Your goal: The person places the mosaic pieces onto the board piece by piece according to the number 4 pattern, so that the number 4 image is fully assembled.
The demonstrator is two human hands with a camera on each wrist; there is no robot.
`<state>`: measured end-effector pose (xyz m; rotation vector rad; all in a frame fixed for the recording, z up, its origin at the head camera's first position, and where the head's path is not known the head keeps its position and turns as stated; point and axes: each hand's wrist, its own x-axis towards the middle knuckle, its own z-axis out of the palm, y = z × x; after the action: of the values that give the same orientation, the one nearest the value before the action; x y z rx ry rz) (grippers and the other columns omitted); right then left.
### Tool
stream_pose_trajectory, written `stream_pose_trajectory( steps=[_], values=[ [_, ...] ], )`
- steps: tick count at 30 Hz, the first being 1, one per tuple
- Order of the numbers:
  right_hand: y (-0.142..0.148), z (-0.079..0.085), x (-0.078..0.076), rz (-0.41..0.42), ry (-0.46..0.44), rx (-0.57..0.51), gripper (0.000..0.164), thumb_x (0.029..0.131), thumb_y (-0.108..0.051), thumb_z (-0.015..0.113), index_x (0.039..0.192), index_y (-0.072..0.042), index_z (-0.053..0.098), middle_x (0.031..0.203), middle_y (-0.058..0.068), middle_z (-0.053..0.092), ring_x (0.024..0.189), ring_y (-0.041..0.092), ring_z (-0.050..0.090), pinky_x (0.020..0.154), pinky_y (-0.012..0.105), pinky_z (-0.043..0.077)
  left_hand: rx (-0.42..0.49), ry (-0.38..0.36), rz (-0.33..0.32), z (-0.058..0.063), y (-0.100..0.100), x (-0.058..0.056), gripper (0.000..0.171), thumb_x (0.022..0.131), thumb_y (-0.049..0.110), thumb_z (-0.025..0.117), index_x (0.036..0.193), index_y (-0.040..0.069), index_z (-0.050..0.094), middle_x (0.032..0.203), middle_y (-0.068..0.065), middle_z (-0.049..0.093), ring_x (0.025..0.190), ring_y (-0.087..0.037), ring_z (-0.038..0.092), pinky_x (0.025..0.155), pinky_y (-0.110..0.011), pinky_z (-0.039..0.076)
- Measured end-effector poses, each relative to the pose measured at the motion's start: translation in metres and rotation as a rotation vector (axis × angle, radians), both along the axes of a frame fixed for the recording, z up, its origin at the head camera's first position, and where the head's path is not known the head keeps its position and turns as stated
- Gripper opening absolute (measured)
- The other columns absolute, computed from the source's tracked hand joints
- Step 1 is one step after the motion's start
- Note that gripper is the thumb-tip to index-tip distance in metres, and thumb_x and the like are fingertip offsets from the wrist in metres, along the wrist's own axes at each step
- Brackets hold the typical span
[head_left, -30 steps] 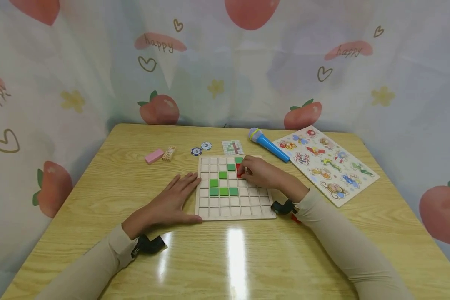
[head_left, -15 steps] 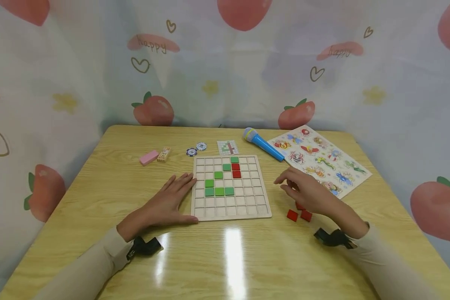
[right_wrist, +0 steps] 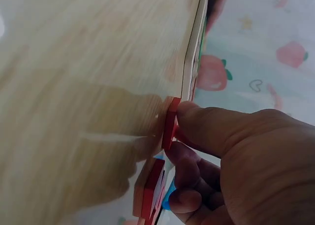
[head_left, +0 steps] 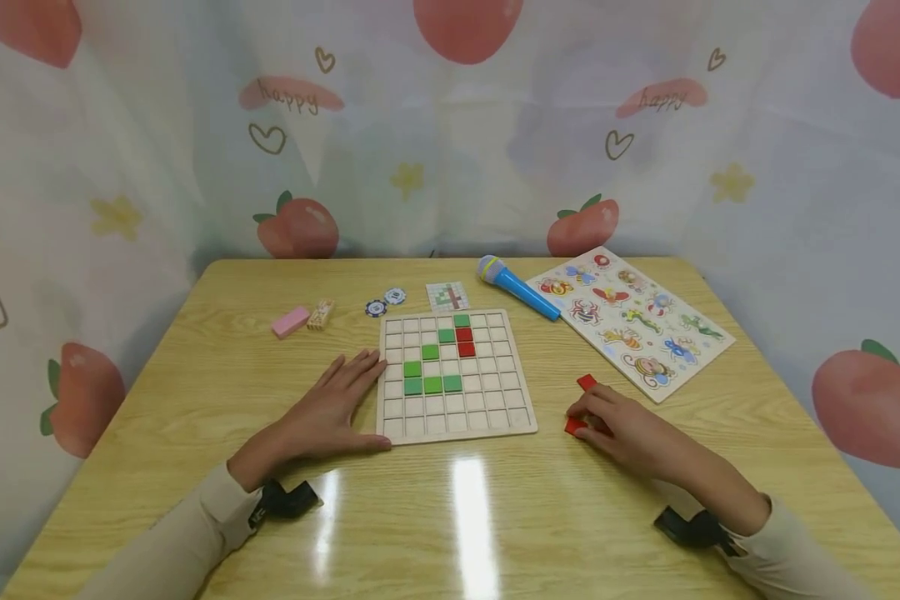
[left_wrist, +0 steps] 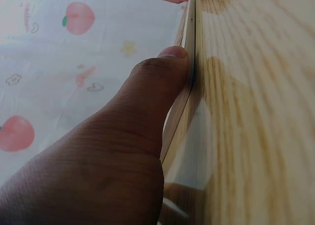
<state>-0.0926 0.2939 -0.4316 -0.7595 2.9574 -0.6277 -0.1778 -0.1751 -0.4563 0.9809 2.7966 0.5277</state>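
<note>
The left hand (head_left: 313, 427), fingers extended, rests against the grid board (head_left: 436, 423), while beyond it the right hand (head_left: 633, 429) pinches a red tile (head_left: 574, 426) at the tabletop (head_left: 577, 533), likely a pick-up calling for a clean lift, its fingertip contact plainer in the right wrist view than from the head.

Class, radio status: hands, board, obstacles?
Left hand touching grid board, left side. Right hand pinching red tile off board. Seven green tiles, two red tiles placed. Microphone out of the way.

Table (head_left: 390, 521): glossy, wood-grained. Grid board (head_left: 436, 423): pale matt wood. Red tiles (right_wrist: 171, 122): smooth. Microphone (head_left: 525, 292): smooth plastic. Backdrop (head_left: 450, 150): creased cloth.
</note>
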Motion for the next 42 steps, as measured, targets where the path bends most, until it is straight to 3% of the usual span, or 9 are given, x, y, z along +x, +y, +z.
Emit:
stream_pose_trajectory(
  steps=[10,16,20,23,30,35,42],
  values=[
    [-0.005,0.0,0.005,-0.009,0.003,0.016,0.023,0.101,-0.02,0.076,0.122,-0.013,0.073,0.104,-0.005,0.061,0.078,-0.003,0.044,0.066,0.018,0.044,0.004,-0.004,0.001,-0.001,-0.001,0.002,0.127,0.079,0.082,0.073,0.172,0.012,0.021,0.181,-0.007,0.017,0.17,-0.029,0.012,0.14,-0.054,0.004],
    [-0.012,0.002,-0.001,0.028,0.061,0.025,0.024,0.097,-0.011,0.078,0.121,-0.012,0.073,0.104,-0.004,0.061,0.076,-0.004,0.044,0.064,0.016,0.046,-0.004,0.012,-0.001,0.0,-0.002,0.0,0.128,0.079,0.084,0.072,0.172,0.012,0.02,0.181,-0.007,0.017,0.17,-0.028,0.012,0.14,-0.052,0.003],
    [-0.026,0.013,-0.018,0.085,0.142,0.019,0.026,0.095,-0.005,0.078,0.12,-0.01,0.074,0.108,-0.001,0.063,0.084,0.002,0.054,0.067,0.017,0.053,0.001,0.009,-0.003,0.001,-0.003,0.0,0.128,0.079,0.083,0.072,0.172,0.012,0.021,0.181,-0.007,0.017,0.17,-0.028,0.012,0.14,-0.053,0.003],
    [-0.043,0.024,-0.036,0.102,0.145,0.025,0.028,0.096,-0.006,0.077,0.124,-0.01,0.074,0.112,0.001,0.063,0.093,0.01,0.059,0.073,0.022,0.057,0.003,0.008,-0.003,0.0,-0.003,0.0,0.128,0.079,0.083,0.072,0.172,0.012,0.021,0.181,-0.007,0.017,0.17,-0.028,0.012,0.14,-0.053,0.003],
    [-0.093,0.034,-0.076,0.136,0.025,0.022,0.032,0.1,-0.01,0.074,0.132,-0.008,0.071,0.119,0.008,0.062,0.095,0.016,0.059,0.076,0.025,0.055,0.006,0.004,-0.012,-0.003,-0.001,-0.001,0.127,0.08,0.084,0.071,0.172,0.013,0.02,0.181,-0.006,0.016,0.17,-0.027,0.011,0.14,-0.054,0.003],
    [-0.118,0.03,-0.103,0.148,-0.062,0.035,0.02,0.103,-0.015,0.072,0.122,-0.012,0.071,0.12,0.007,0.064,0.095,0.018,0.06,0.082,0.031,0.057,-0.004,0.008,-0.008,-0.001,0.0,0.0,0.126,0.081,0.083,0.071,0.172,0.013,0.02,0.181,-0.007,0.017,0.17,-0.029,0.012,0.14,-0.055,0.004],
    [-0.131,0.022,-0.121,0.157,-0.14,0.022,0.007,0.103,-0.014,0.07,0.11,-0.013,0.071,0.11,0.005,0.063,0.084,0.015,0.055,0.076,0.029,0.051,-0.008,0.015,-0.006,0.002,-0.002,0.0,0.126,0.081,0.083,0.071,0.172,0.012,0.021,0.181,-0.009,0.018,0.17,-0.03,0.013,0.14,-0.055,0.005]
  ],
)
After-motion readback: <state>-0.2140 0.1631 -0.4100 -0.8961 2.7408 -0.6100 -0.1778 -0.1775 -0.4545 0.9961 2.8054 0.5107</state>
